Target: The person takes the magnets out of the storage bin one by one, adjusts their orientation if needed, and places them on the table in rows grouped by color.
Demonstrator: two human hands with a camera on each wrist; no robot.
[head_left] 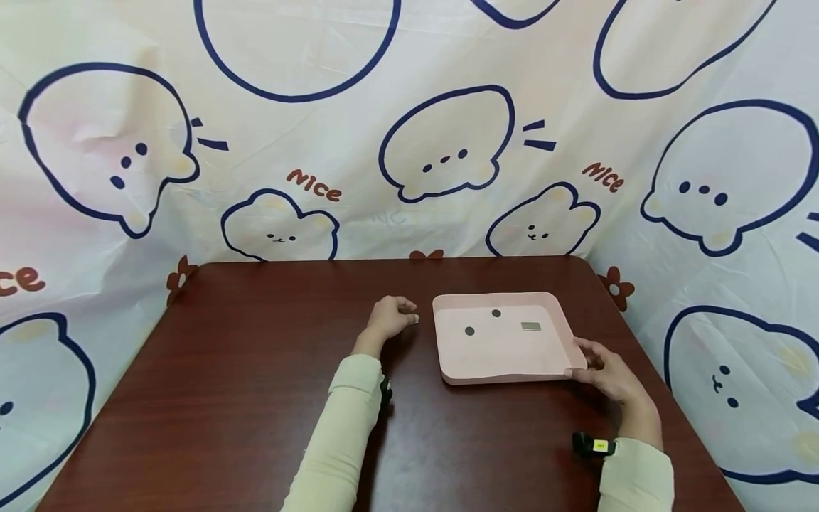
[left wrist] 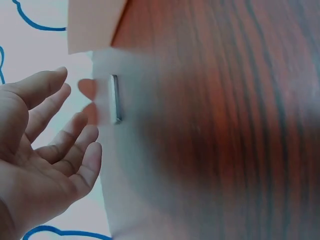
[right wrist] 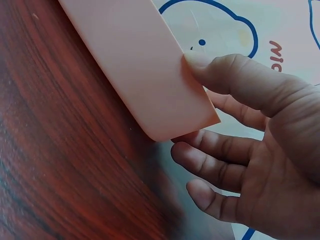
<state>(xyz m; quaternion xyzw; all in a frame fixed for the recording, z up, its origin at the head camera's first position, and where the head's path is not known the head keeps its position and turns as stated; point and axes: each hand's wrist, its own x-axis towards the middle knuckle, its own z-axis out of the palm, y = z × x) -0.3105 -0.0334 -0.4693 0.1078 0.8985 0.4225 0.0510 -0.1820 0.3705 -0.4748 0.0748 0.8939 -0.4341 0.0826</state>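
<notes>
A shallow pale pink tray (head_left: 512,355) sits on the right part of the table. Two dark round discs (head_left: 496,313) and a small silvery rectangular piece (head_left: 531,326) lie inside it. My right hand (head_left: 611,373) grips its near right corner; in the right wrist view the thumb (right wrist: 225,72) presses the rim and fingers reach under the corner. To the left of the tray, my left hand (head_left: 392,318) is held with loosely bent fingers, apart from the tray. A thin silvery bar (left wrist: 115,99) shows just beyond those fingertips in the left wrist view.
The dark brown wooden table (head_left: 224,370) has a glossy surface. A white patterned cloth (head_left: 358,142) hangs behind it and along both sides. A small black device (head_left: 591,445) is worn at the right wrist.
</notes>
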